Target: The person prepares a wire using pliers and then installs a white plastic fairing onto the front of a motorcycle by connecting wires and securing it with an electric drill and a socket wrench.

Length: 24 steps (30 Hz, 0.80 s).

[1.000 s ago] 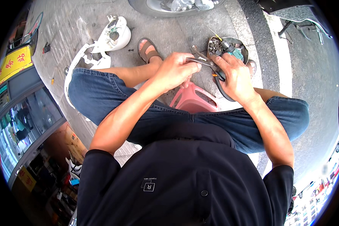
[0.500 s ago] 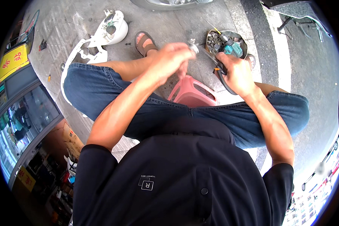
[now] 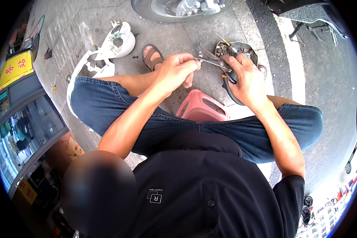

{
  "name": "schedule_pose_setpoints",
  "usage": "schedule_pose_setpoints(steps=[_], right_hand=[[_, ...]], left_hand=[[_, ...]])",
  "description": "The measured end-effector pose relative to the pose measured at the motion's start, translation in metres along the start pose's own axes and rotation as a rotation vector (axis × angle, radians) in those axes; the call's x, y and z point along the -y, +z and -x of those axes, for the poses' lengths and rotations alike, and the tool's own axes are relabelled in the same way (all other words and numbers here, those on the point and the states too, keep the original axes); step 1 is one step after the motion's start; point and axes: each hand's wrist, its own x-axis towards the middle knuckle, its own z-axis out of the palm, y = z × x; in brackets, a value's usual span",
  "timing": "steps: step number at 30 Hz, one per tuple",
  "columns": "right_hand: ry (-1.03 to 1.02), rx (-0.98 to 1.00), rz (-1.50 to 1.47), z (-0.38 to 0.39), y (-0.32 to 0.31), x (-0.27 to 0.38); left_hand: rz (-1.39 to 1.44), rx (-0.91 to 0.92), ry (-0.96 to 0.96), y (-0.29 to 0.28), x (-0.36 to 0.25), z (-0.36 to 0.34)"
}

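Weathered grey stone paving (image 3: 174,39), gritty and scuffed, spreads beneath you, meeting a rough dark asphalt road with a white painted strip (image 3: 291,51) to your right. Above it, midway between your knees, your left hand (image 3: 176,73) has its thumb and forefinger pinched together at a small, shiny, silvery metal part (image 3: 201,54), largely hidden by the fingertips and the tool beside it; the other fingers of that hand curl loosely toward the palm. Your right hand (image 3: 248,81) is wrapped around slim steel pliers with curved black handles and an orange accent (image 3: 227,88), the grip closed against your palm and the tapered jaws pointing left to the silvery part, at your left fingertips. You cannot tell from this angle whether those jaws are clamped on it. Just beyond your right hand sits a rounded, metal-rimmed tray (image 3: 256,59) crowded with round metal sockets (image 3: 221,49) and a thin screwdriver with a yellow handle (image 3: 225,41). Below your hands stands a smooth pink moulded-plastic stool (image 3: 195,104) with an opening in its side, partly covered by your dark blue denim jeans (image 3: 162,133). Past your left knee lies a glossy white plastic fairing (image 3: 125,43), with a rounded bowl-like shell and a long curved strip, near your brown strapped sandal (image 3: 154,62). Ahead rests a black rubber tyre with a silvery metal hub (image 3: 156,16).
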Motion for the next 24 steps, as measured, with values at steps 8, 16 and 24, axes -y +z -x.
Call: schedule_pose_setpoints(steps=[8, 16, 24], right_hand=[[0.016, 0.064, -0.025, -0.002, 0.0, 0.005], [0.041, 0.074, -0.019, -0.003, -0.001, 0.009], [-0.011, 0.033, 0.053, -0.001, 0.004, 0.011]], left_hand=[[0.047, 0.023, 0.054, 0.002, 0.005, -0.002], [-0.081, -0.027, 0.2, 0.007, 0.014, 0.0], [0.257, 0.05, 0.004, 0.006, 0.008, 0.003]])
